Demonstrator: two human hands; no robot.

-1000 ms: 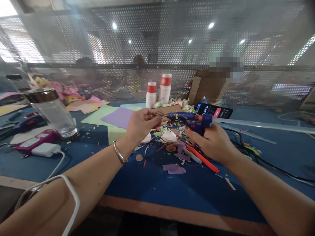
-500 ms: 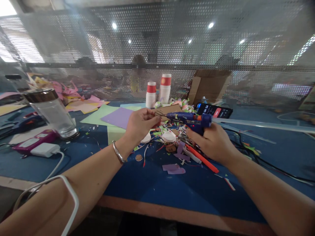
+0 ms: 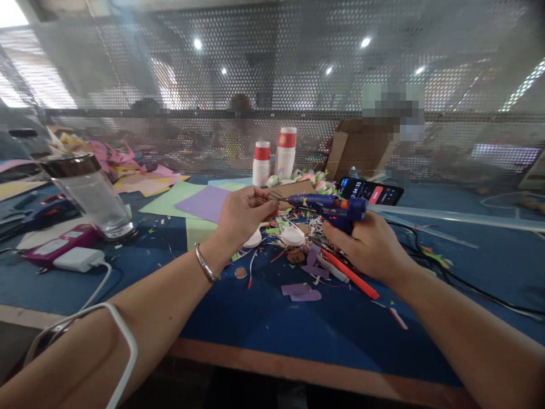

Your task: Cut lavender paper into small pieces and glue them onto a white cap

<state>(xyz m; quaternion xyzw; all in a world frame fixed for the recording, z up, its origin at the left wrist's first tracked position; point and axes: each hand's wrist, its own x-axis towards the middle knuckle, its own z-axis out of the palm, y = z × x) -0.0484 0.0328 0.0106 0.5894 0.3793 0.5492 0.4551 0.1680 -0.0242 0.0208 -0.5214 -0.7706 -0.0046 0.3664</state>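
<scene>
My right hand (image 3: 370,244) is wrapped round the handle of a blue glue gun (image 3: 323,205), with a long clear glue stick (image 3: 443,215) running out of its back to the right. The gun's nozzle points left at the fingertips of my left hand (image 3: 247,213). Those fingers are pinched on something small and thin, too small to make out. Below the hands lie white discs (image 3: 293,237), paper scraps (image 3: 301,292) and an orange-red strip (image 3: 351,274). A purple sheet (image 3: 202,203) lies left of my left hand.
Two stacks of paper cups (image 3: 286,154) stand behind the hands, near a cardboard box (image 3: 357,150) and a phone (image 3: 370,192). A glass bottle (image 3: 96,196) and a purple power adapter (image 3: 62,245) are at the left. A white cable crosses my left forearm. Black cables lie right.
</scene>
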